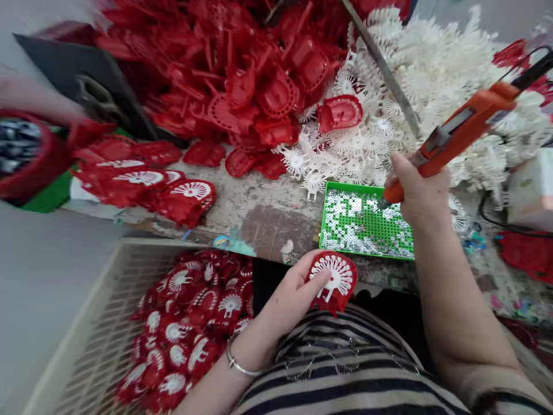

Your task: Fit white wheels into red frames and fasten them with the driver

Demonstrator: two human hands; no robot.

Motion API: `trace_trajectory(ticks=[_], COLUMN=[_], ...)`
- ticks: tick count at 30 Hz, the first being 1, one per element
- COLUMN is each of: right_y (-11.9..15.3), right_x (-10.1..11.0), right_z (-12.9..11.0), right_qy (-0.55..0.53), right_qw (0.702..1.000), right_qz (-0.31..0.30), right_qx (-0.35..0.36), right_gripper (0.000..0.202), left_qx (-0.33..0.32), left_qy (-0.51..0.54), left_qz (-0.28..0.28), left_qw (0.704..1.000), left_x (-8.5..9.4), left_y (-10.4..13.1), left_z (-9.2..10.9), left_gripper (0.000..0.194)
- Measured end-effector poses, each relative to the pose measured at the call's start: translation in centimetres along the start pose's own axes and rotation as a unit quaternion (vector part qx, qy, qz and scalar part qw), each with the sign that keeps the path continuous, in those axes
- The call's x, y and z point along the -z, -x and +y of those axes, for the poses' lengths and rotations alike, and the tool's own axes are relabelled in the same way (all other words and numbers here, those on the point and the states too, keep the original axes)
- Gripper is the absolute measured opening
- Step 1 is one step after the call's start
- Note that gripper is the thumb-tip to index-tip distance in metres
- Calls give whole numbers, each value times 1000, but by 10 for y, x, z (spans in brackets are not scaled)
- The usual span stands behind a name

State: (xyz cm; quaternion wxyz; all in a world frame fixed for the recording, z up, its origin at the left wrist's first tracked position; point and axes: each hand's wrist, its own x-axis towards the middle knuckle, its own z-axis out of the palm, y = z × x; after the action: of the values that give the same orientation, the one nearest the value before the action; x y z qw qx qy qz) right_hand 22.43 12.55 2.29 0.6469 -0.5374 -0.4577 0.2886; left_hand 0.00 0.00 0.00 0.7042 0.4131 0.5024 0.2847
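Note:
Near my body, my left hand point(300, 285) holds a red plastic part point(346, 291) with a white fan-shaped piece point(334, 274) on its face, the thumb pressed on the white piece. My right hand point(421, 193) is wrapped round an orange electric screwdriver point(466, 128) that slants down to the left. Its tip is over a green tray point(367, 253) holding many small silver washer-like pieces point(345, 230). Whether the tip touches them I cannot tell. The tray lies on the worn bench point(268, 225), just beyond the red part.
Red parts point(276, 92) are heaped at the back, beside a pile of white fan pieces point(449, 75). Fitted red parts point(190, 196) lie at the left. A pale crate point(90, 323) below holds more. A white box point(531, 190) stands right; a metal bar point(384, 66) crosses the piles.

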Motion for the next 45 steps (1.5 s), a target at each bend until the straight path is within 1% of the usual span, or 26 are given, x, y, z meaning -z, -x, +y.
trace_trajectory(ticks=[3, 5, 9, 12, 14, 17, 20, 23, 27, 34, 40, 45], right_y=[-2, -2, 6, 18, 29, 46, 61, 73, 81, 81, 85, 92], right_x=[0, 0, 0, -1, -1, -1, -2, -3, -3, -1, -1, -2], right_z=[-5, -13, -39, -63, -77, -94, -105, -109, -107, -107, -111, -113], right_qy=[-22, -52, -122, -169, -197, -227, -237, -245, -272, -260, -267, -236], right_qw=[1000, 999, 992, 985, 978, 966, 954, 943, 939, 939, 941, 950], right_qz=[3, 1, -14, -40, -62, -113, -177, -216, -204, -216, -198, -190], right_qx=[9, 13, 1, -13, -27, -47, -55, -63, -59, -67, -70, -78], right_gripper=[35, 34, 30, 29, 26, 24, 34, 37, 31, 34, 35, 28], left_qx=[-4, -22, -80, -107, -99, -50, -41, -51, -56, -70, -49, -34], left_qy=[10, -6, -80, -93, -40, 90, 164, 190, 200, 177, 170, 184], left_qz=[-22, -40, -67, -52, -33, -26, -16, -13, -15, -34, -25, -20], left_qw=[1000, 999, 991, 989, 994, 994, 985, 980, 978, 981, 984, 982], left_x=[0, 1, 0, -6, -13, -24, -31, -35, -38, -39, -39, -40], left_y=[2, 3, 1, -3, -7, -9, -9, -7, -4, 1, 4, 4], left_z=[-3, -4, 1, 7, 11, 14, 15, 14, 14, 15, 17, 19], left_gripper=[38, 35, 32, 33, 34, 34, 32, 28, 24, 21, 22, 19])
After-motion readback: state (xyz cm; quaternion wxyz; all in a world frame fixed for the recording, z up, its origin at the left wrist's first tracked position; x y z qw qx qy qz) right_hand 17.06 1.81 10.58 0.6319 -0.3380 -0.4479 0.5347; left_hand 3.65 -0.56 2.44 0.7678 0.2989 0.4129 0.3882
